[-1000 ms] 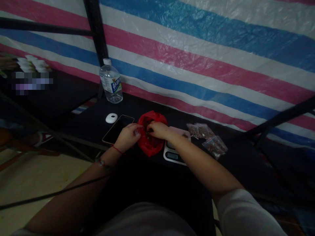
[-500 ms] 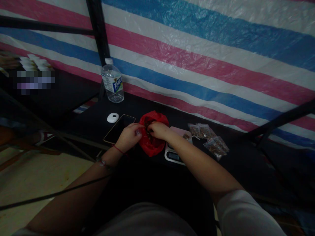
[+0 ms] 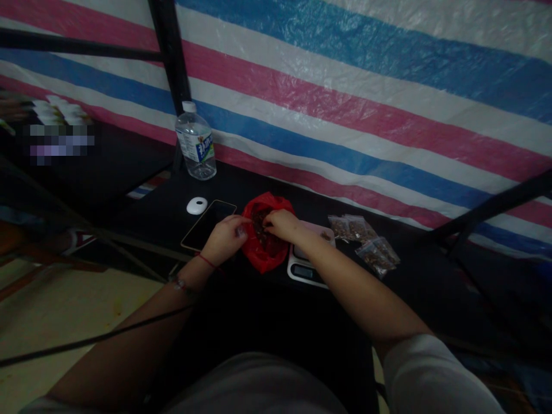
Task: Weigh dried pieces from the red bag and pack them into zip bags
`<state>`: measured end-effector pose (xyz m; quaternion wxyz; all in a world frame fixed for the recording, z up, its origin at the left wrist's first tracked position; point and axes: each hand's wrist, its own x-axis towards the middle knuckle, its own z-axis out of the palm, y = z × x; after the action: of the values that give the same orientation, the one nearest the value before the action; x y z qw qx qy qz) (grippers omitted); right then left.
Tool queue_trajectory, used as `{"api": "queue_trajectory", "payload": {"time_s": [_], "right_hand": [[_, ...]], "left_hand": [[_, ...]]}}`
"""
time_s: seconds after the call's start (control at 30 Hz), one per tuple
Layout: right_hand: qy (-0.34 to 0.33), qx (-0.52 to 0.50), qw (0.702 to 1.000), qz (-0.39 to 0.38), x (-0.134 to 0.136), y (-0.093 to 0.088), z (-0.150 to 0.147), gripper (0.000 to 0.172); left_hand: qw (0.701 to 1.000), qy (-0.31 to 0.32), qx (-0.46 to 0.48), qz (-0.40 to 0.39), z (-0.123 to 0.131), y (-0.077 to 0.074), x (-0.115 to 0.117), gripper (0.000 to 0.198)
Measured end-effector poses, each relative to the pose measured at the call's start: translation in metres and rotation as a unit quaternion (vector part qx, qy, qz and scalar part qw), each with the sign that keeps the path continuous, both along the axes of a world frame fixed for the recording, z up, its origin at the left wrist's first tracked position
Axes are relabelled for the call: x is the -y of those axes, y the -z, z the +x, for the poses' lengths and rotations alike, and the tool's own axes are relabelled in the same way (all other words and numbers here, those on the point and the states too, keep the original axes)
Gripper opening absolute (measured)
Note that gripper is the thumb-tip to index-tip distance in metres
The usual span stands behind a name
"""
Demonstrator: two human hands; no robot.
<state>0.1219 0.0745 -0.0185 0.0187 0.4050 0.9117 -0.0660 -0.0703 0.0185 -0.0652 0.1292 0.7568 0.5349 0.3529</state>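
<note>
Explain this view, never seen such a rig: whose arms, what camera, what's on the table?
No machine here: a person works bare-handed, filmed by a camera on their head looking forward and down. The left hand is at the left rim of an open red bag; the right hand reaches into its brown contents. Whether its fingers grip any is unclear. On the black table are a scale, clear packets, a dark phone-like slab, a white oval object and a bottle.
</note>
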Motion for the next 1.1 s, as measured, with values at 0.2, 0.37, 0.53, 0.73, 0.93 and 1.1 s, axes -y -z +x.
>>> {"api": "queue_trajectory", "payload": {"time_s": [0.2,0.37,0.53,0.73,0.93,1.1], "right_hand": [[0.009,0.011,1.0,-0.021,0.001,0.0,-0.001,0.027],[-0.007,-0.005,1.0,-0.009,0.002,-0.001,0.001,0.027],[-0.01,-0.024,1.0,0.005,0.003,-0.002,0.002,0.025],[-0.005,-0.019,1.0,-0.007,0.003,-0.001,0.001,0.026],[-0.017,-0.051,0.999,0.001,0.007,-0.005,0.003,0.024],[0.003,-0.114,0.993,0.022,0.014,-0.033,0.035,0.02]], "left_hand": [[1.0,0.004,-0.005,-0.002,0.0,-0.001,0.001,0.035],[1.0,0.008,-0.004,-0.004,0.001,-0.002,0.001,0.035],[1.0,0.004,-0.003,-0.009,0.002,0.0,0.001,0.036],[1.0,0.009,-0.007,-0.005,0.001,0.0,0.001,0.036],[1.0,0.009,-0.007,-0.001,0.001,0.0,0.0,0.035],[1.0,0.007,0.002,-0.009,0.0,-0.002,0.001,0.035]]}}
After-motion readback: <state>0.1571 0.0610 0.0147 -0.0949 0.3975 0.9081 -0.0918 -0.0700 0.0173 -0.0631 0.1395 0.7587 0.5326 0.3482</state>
